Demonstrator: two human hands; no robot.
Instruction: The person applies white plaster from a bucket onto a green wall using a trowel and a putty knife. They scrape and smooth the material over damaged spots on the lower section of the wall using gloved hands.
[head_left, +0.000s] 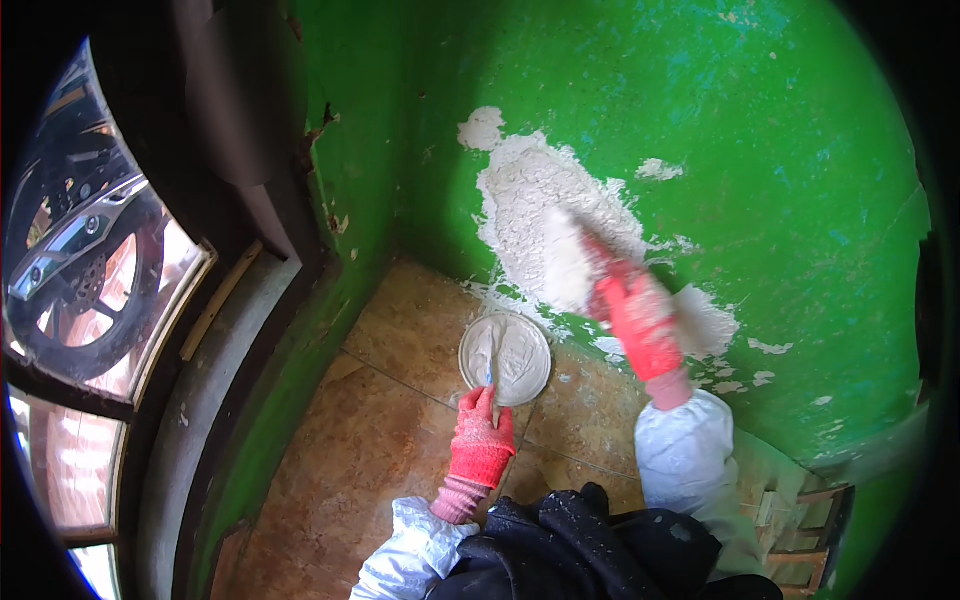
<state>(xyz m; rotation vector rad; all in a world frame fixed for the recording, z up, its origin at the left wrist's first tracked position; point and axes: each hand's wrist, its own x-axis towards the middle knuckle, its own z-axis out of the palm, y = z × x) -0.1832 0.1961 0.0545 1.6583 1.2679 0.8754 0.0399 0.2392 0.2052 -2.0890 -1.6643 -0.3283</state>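
My right hand (pixel 640 320), in a red glove, grips a trowel (pixel 577 260) loaded with white paste, blurred against a rough white patch (pixel 525 175) on the green wall (pixel 780 200). My left hand (pixel 482 440), also gloved in red, has its fingers closed on a thin tool (pixel 490 372) at the near edge of a round container of white paste (pixel 530 360), which sits low by the foot of the wall. The tool's far end is smeared with paste.
At left are a dark doorframe (pixel 280 215) and glass panes (pixel 70 450), with a motorbike wheel (pixel 100 300) behind the glass. The green walls meet in a corner above the tiled floor (pixel 320 450). A small wooden frame (pixel 820 505) is at lower right.
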